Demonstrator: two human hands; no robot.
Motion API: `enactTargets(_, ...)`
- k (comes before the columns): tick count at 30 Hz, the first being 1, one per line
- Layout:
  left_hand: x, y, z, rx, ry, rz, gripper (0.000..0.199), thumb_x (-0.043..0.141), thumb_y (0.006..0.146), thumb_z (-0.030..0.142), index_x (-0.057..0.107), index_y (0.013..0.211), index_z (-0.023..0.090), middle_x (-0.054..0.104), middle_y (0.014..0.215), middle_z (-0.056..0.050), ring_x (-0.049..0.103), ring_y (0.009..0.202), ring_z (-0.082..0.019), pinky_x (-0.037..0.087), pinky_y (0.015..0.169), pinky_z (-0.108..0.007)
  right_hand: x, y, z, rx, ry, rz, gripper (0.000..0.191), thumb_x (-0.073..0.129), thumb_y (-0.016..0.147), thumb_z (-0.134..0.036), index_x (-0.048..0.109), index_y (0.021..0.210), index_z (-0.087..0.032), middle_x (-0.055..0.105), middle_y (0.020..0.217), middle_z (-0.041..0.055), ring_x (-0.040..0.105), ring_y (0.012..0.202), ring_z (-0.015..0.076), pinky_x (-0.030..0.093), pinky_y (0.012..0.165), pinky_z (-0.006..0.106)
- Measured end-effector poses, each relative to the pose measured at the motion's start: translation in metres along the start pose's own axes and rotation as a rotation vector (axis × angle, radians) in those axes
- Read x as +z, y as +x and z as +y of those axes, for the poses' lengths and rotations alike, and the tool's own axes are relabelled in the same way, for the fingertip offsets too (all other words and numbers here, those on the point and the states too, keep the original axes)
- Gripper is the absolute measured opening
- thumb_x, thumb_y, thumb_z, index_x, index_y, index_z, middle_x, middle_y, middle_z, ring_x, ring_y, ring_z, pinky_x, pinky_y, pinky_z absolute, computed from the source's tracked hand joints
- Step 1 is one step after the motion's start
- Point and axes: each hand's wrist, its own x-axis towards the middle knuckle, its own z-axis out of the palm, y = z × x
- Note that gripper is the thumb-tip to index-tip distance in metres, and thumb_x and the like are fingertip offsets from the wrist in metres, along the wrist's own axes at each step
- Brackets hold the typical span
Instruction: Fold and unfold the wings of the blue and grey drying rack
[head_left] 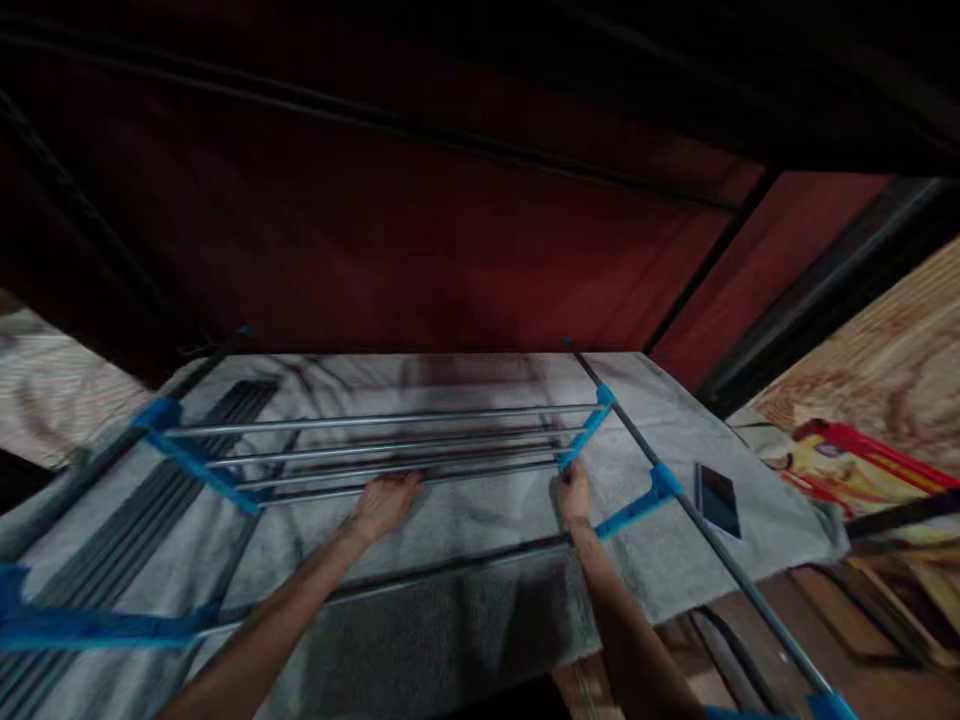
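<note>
A rack of grey metal tubes joined by blue plastic brackets stands over a cloth-covered surface. My left hand (388, 503) is closed at the nearest metal tube (480, 472) of the shelf, its fingers partly hidden behind it. At that tube's right end, my right hand (574, 492) is closed on the lower tip of the right blue bracket (592, 425). The left blue bracket (199, 462) carries the tubes' other ends. Closer to me, a separate crossbar (450, 572) passes under both forearms, beside a lower right blue bracket (637, 500).
Several loose grey tubes (142, 525) lie on the pale cloth (675, 590) at the left. A phone (718, 500) rests right of the upright pole (731, 565). Behind the rack stands a dark red panel (450, 260). A red and yellow package (862, 465) lies farther right.
</note>
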Motion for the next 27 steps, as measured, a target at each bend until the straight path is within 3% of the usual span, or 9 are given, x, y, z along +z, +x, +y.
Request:
enactTargets(6,0.004,0.002,0.000,-0.023,-0.011,0.020,0.034,0.036,0.103,0.033,0.065,0.112,0.018,0.076,0.103,-0.014,0.072,0.094,-0.026,0.052,0.081,-0.036,0.000,0.002,-0.003,0.037,-0.022,0.025,0.040,0.044,0.069,-0.018,0.067,0.101,-0.017,0.071,0.092,0.0104,0.064,0.089,0.0242,0.052,0.087,0.035)
enactTargets(11,-0.006,-0.001,0.009,-0.024,-0.103,0.073,0.030,0.040,0.102,0.029,0.067,0.106,0.016,0.074,0.096,-0.015,0.070,0.092,-0.025,0.051,0.087,-0.038,-0.008,0.003,-0.010,0.054,-0.034,-0.014,0.034,0.045,0.067,-0.023,0.065,0.094,-0.018,0.068,0.087,0.0100,0.063,0.084,0.0248,0.052,0.084,0.036)
enactTargets(15,-0.015,-0.017,0.019,-0.055,-0.113,0.120,0.026,0.047,0.100,0.029,0.069,0.110,0.021,0.071,0.120,-0.011,0.062,0.118,-0.024,0.044,0.106,-0.039,-0.020,0.002,-0.016,0.048,-0.009,-0.106,0.031,0.045,0.067,-0.028,0.062,0.091,-0.020,0.065,0.079,0.0066,0.061,0.079,0.0242,0.052,0.078,0.036)
enactTargets(18,-0.013,-0.039,0.019,-0.100,-0.190,0.277,0.028,0.049,0.099,0.029,0.067,0.119,0.023,0.065,0.130,-0.010,0.056,0.126,-0.024,0.040,0.111,-0.043,-0.021,0.006,-0.011,0.049,-0.017,-0.152,0.026,0.046,0.066,-0.032,0.059,0.085,-0.020,0.060,0.072,0.0047,0.058,0.072,0.0239,0.049,0.071,0.036)
enactTargets(20,-0.008,-0.059,0.014,-0.231,-0.277,0.415,0.025,0.051,0.098,0.028,0.068,0.116,0.023,0.066,0.122,-0.009,0.058,0.118,-0.024,0.043,0.107,-0.042,-0.019,0.008,-0.003,0.058,-0.063,-0.169,0.024,0.046,0.066,-0.033,0.058,0.084,-0.021,0.059,0.071,0.0047,0.058,0.071,0.0242,0.047,0.068,0.036)
enactTargets(24,-0.001,-0.100,-0.018,-0.746,-0.413,0.664,0.017,0.050,0.096,0.021,0.066,0.099,0.020,0.065,0.105,-0.009,0.060,0.110,-0.024,0.046,0.101,-0.038,-0.015,0.010,0.015,0.062,-0.131,-0.199,0.028,0.047,0.067,-0.034,0.059,0.088,-0.021,0.062,0.076,0.0067,0.061,0.073,0.0263,0.047,0.067,0.036)
enactTargets(27,-0.002,-0.115,-0.054,-1.008,-0.422,0.760,0.024,0.048,0.092,0.014,0.060,0.114,0.011,0.061,0.117,-0.018,0.057,0.120,-0.029,0.044,0.105,-0.044,-0.013,0.011,0.022,0.075,-0.153,-0.221,0.034,0.047,0.068,-0.036,0.062,0.093,-0.019,0.064,0.079,0.0086,0.064,0.075,0.0287,0.048,0.068,0.038)
